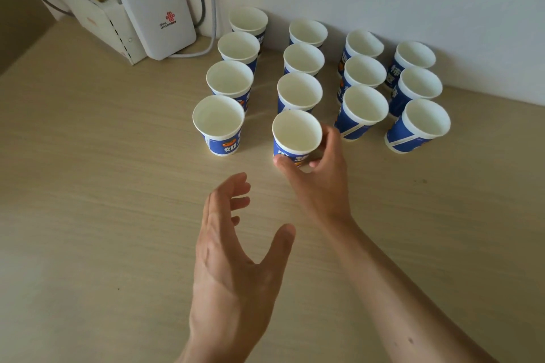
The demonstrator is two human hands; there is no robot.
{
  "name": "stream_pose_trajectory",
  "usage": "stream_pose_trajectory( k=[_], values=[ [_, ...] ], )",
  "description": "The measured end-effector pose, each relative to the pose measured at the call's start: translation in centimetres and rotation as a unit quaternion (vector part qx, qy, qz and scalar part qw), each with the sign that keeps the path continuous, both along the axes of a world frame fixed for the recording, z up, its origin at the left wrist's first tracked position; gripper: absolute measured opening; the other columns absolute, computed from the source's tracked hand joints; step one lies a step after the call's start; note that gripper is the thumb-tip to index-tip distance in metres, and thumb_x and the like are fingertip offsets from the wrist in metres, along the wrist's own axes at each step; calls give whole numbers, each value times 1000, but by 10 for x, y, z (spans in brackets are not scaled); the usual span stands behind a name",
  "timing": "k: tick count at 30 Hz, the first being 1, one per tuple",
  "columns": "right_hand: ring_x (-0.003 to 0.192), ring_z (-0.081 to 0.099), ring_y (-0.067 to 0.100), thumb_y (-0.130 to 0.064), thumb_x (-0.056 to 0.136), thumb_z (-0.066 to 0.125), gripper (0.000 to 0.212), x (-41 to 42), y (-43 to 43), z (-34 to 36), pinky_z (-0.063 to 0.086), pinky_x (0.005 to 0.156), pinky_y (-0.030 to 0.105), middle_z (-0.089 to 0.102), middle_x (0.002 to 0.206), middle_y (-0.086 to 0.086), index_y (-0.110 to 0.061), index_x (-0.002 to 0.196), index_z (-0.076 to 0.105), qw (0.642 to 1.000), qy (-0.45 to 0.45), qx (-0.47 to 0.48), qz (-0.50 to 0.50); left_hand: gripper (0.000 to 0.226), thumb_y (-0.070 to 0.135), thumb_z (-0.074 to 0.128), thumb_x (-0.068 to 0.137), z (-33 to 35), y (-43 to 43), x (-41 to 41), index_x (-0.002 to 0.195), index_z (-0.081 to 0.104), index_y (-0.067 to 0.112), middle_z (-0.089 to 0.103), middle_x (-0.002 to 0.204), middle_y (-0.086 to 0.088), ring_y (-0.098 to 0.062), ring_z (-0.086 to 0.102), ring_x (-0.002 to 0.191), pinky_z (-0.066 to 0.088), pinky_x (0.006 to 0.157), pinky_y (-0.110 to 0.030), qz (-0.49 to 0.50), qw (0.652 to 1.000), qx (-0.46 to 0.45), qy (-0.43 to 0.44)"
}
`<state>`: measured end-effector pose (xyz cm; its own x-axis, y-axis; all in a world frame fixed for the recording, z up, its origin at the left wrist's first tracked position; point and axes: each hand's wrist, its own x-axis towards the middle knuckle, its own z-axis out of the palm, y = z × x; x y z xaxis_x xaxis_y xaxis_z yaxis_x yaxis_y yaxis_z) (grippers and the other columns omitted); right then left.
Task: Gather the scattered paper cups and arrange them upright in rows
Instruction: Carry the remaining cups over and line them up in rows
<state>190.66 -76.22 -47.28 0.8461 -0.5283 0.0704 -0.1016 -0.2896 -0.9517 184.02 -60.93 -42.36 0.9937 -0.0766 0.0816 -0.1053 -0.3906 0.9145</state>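
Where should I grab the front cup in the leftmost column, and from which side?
Probably around its blue side wall, below the rim, coming from the near left with the open left hand. The front cup stands upright; a second cup sits close behind it, and the right hand holds the neighbouring cup on its right.

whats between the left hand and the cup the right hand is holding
Only bare tabletop: in the head view, nothing lies between the open left hand and the paper cup that the right hand grips.
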Motion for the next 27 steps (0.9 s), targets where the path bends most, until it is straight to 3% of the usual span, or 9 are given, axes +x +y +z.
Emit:
stream_pose_trajectory(
  k=[5, 8, 14, 19, 27],
  values=[
    [101, 63, -2, -23, 72, 85, 57, 3, 3, -4, 44, 78, 4, 66, 112, -19, -30, 117, 51, 1000, -8, -3, -14, 70, 36, 76, 71, -1, 3, 1, 134, 47, 29, 59, 123, 20, -5, 58, 116, 48, 94, -28, 4, 1000, -1, 5],
    [108, 61, 0, -21, 72, 85, 62, 2, 3, -6, 47, 84, 11, 63, 117, -17, -31, 122, 49, 1000, -10, -11, -12, 70, 36, 76, 71, -2, 4, 0, 134, 47, 29, 59, 123, 20, -5, 58, 117, 47, 94, -27, 2, 1000, -7, 10],
    [117, 57, 7, -12, 74, 84, 79, -25, 0, -7, 46, 92, 16, 56, 131, -7, -20, 141, 43, 999, 8, -26, -21, 67, 40, 75, 72, 5, 11, -10, 133, 46, 35, 61, 122, 22, -2, 58, 117, 47, 93, -26, 15, 999, -15, 31],
    [117, 58, 10, -8, 81, 80, 70, -75, 1, 28, 51, 90, 27, 54, 129, -1, -16, 141, 44, 997, 41, 21, -59, 59, 37, 74, 75, 48, 19, -21, 130, 52, 29, 64, 117, 17, -2, 60, 111, 51, 93, -32, 25, 998, -19, 51],
    [105, 65, 1, -13, 84, 79, 56, -157, -4, 144, 50, 78, 12, 61, 119, -8, -24, 131, 52, 991, 49, 85, -93, 48, 41, 68, 78, 150, 2, -64, 123, 58, 25, 68, 114, 15, 0, 62, 109, 51, 93, -30, -45, 994, -28, 96]
  ],
)
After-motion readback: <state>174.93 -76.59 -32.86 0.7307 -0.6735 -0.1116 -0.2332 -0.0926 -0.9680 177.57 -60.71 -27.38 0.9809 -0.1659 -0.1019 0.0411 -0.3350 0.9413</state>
